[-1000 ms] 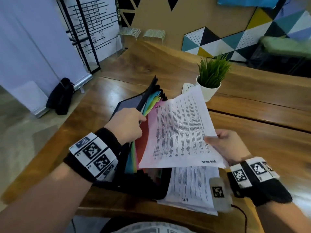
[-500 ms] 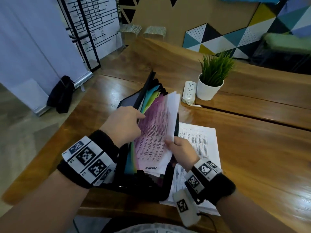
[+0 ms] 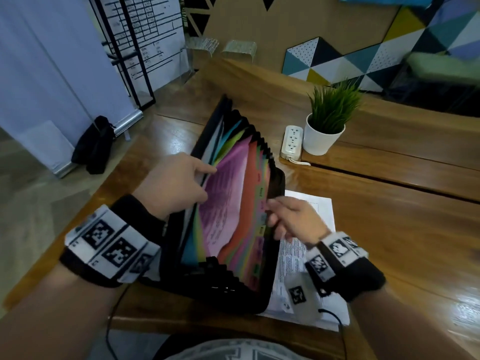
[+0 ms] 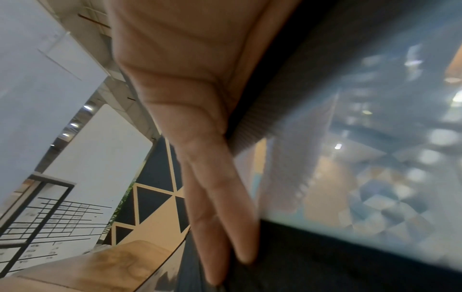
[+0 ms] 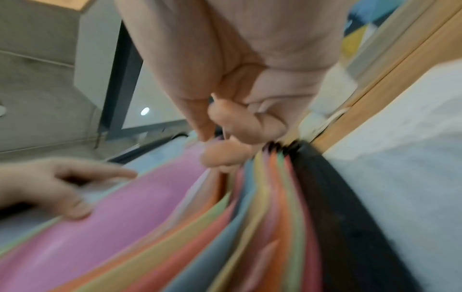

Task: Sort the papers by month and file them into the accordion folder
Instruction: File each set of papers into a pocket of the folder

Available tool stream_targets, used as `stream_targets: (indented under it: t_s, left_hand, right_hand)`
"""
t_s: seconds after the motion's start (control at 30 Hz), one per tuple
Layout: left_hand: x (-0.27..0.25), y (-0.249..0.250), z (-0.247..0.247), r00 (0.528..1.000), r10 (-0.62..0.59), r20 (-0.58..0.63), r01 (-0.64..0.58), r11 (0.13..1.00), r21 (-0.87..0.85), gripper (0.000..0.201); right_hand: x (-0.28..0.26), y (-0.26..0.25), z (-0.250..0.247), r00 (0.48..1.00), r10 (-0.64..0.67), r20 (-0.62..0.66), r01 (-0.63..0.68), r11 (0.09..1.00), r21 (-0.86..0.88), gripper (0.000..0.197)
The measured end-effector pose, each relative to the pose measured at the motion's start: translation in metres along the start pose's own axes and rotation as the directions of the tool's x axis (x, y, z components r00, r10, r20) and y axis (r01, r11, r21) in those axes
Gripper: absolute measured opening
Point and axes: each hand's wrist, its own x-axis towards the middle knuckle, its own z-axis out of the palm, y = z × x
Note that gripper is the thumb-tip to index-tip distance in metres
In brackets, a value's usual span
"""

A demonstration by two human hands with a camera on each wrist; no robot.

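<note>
A black accordion folder [image 3: 270, 281] lies open on the wooden table, its coloured dividers fanned out. My left hand [image 3: 179, 183] grips the front leaves and holds them back to the left; its fingers [image 4: 220, 197] lie straight along the outside. A printed sheet shows through the pink divider [image 3: 228, 198] in the open pocket. My right hand [image 3: 291, 219] sits at the tabbed divider edges on the right. Its curled fingertips [image 5: 225, 158] touch them; blur hides whether they pinch. More printed papers [image 3: 311, 211] lie under and beside the folder.
A white potted plant [image 3: 327, 131] and a power strip [image 3: 292, 142] stand just beyond the folder. The table [image 3: 389, 229] stretches to the right. A black bag [image 3: 93, 144] sits on the floor at the left, by a banner stand.
The right hand slid the printed sheet it held up into the pink pocket, let go, and moved to the divider tabs. The left hand kept its hold.
</note>
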Motion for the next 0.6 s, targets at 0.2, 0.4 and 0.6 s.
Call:
stream_targets:
  t_s: [0.2, 0.4, 0.6]
  left_hand:
    - [0.004, -0.013, -0.035, 0.995, -0.066, -0.08, 0.065, 0.998, -0.018, 0.055]
    - [0.004, -0.025, -0.047, 0.992, -0.085, -0.096, 0.077, 0.993, -0.091, 0.05]
    - [0.003, -0.035, -0.051, 0.981, -0.152, -0.119, 0.133, 0.979, -0.154, 0.049]
  right_hand:
    - [-0.022, 0.078, -0.06, 0.893, 0.374, -0.251, -0.442, 0.616, -0.652, 0.093]
    - [-0.045, 0.109, -0.04, 0.841, 0.384, -0.382, -0.54, 0.639, -0.548, 0.109]
    - [-0.044, 0.112, -0.042, 0.81, 0.328, -0.487, -0.539, 0.744, -0.395, 0.058]
